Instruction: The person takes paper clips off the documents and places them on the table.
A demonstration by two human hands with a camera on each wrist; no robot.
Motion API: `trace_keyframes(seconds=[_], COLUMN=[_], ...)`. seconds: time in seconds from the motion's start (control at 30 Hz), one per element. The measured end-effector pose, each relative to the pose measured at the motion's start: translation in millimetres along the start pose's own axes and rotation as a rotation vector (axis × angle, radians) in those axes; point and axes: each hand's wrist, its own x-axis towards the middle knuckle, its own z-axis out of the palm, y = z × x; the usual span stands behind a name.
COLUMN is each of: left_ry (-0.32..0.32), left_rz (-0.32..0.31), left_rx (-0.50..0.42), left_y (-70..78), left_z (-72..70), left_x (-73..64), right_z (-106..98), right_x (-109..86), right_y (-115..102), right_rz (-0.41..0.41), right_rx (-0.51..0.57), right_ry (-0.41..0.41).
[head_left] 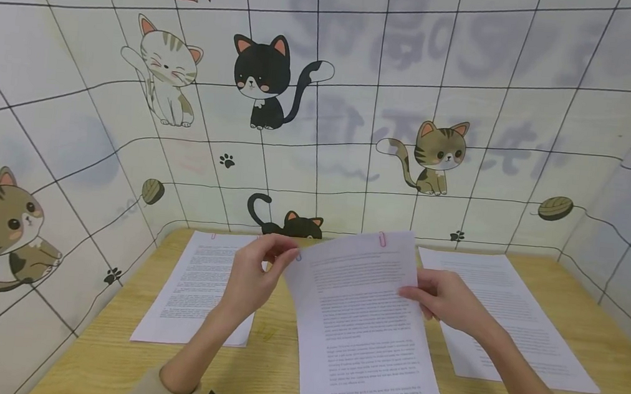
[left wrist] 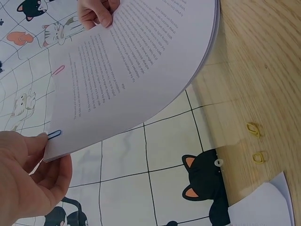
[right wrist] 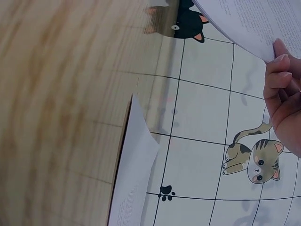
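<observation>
A thin stack of printed sheets point(head_left: 366, 326) is held up over the table, its top edge raised. My left hand point(head_left: 258, 270) pinches the top left corner, close beside a blue paper clip point(left wrist: 55, 134) fixed on that edge. Farther along the same top edge sits a pink paper clip point(head_left: 382, 239). At the right edge of the sheets, my right hand point(head_left: 450, 299) pinches them between thumb and fingers, as the right wrist view also shows.
Another printed stack point(head_left: 194, 293) with a pink clip at its top lies on the wooden table point(head_left: 265, 380) to the left. Printed paper point(head_left: 528, 341) lies to the right. Two yellow paper clips point(left wrist: 253, 129) rest on the wood. A cat-patterned cloth point(head_left: 345, 118) hangs behind.
</observation>
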Motion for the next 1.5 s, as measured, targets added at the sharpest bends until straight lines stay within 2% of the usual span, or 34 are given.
trace_keyframes(seconds=[0.2,0.53,0.8,1.03,1.17,1.5], left_ry=[0.004,0.059,0.105,0.134,0.124,0.035], left_rz=[-0.013,-0.048,-0.168,-0.260,-0.286,-0.359], left_rx=[-0.013,-0.052,-0.119,-0.214,-0.235,-0.198], left_y=[-0.5,-0.2,-1.4,-4.4,-6.7,-12.5], left_z=[0.4,4.2,3.6,-5.9,-9.4,-12.5], left_x=[-1.4,-0.1,-0.4,2.4,3.9,4.1], right_z=[-0.2,-1.1,-2.2,-3.7,-5.0,-6.0], right_x=[-0.1,-0.7,-2.4,-3.0,-3.4,-0.6], right_y=[-1.6,0.7,0.7,3.2,4.5,4.8], right_rz=[0.019,0.012,0.027,0.040,0.052,0.050], right_rx=[-0.012,-0.019,-0.017,-0.029,-0.034,-0.037], right_ry=[-0.008,0.005,0.009,0.023,0.036,0.061])
